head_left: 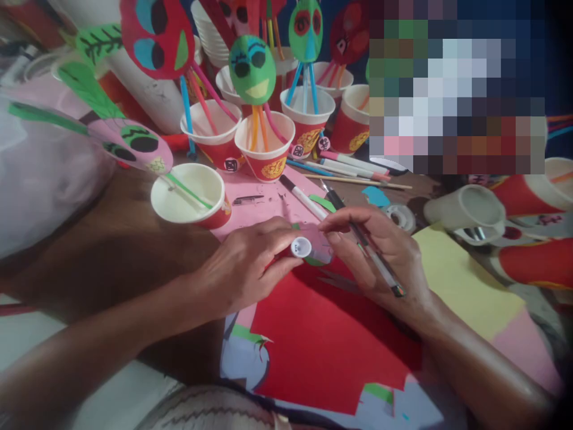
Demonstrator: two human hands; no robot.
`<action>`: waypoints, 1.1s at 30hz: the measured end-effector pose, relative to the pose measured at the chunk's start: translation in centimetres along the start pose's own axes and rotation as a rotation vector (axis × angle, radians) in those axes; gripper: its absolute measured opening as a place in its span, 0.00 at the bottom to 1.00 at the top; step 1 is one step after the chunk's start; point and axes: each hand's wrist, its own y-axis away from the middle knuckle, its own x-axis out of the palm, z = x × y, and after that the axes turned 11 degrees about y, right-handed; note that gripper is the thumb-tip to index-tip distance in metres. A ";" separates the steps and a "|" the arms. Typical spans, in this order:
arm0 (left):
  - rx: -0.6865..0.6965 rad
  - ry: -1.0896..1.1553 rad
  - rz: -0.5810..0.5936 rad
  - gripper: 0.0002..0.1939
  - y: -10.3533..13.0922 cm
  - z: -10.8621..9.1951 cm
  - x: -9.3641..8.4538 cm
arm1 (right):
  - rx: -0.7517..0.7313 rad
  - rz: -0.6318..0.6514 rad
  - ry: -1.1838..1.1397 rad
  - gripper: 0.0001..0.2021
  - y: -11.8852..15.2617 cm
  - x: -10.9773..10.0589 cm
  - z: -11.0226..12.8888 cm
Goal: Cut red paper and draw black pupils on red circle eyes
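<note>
My left hand (250, 263) is closed around a small tube (301, 247) whose round white end faces up toward me. To its right, my right hand (380, 251) has a black and clear pen (376, 257) lying across it, with the thumb and index finger bent near each other. Something translucent shows between the two hands; it is too blurred to make out. Beneath them lies a large red paper sheet (331, 340), with pink paper behind it. A white marker with a black cap (304, 200) lies beyond the hands.
White-and-red paper cups (265, 161) hold painted faces on coloured sticks. A pink face (134, 143) leans from a left cup (192, 215). Markers (353, 170) lie behind. Yellow paper (465, 286) and a clear plastic cup (468, 212) are at right.
</note>
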 end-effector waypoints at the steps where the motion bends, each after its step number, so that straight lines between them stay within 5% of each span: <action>1: 0.007 -0.003 0.003 0.10 0.0 0.0 0.0 | 0.002 0.001 -0.014 0.05 0.0 0.0 0.0; 13: 0.002 0.025 0.068 0.13 -0.1 -0.3 -0.1 | -0.059 -0.038 -0.064 0.05 0.3 -0.3 0.9; 22: 0.010 -0.009 0.094 0.02 -0.1 -0.5 -0.2 | -0.403 -0.145 0.042 0.13 0.9 0.2 0.3; 28: 0.038 -0.030 0.085 0.05 0.3 -0.2 -0.4 | -0.568 -0.199 0.098 0.16 0.6 0.6 -0.2; 33: 0.150 -0.121 -0.115 0.18 1.4 -1.4 -2.8 | -0.540 -0.161 0.084 0.16 0.5 0.2 0.3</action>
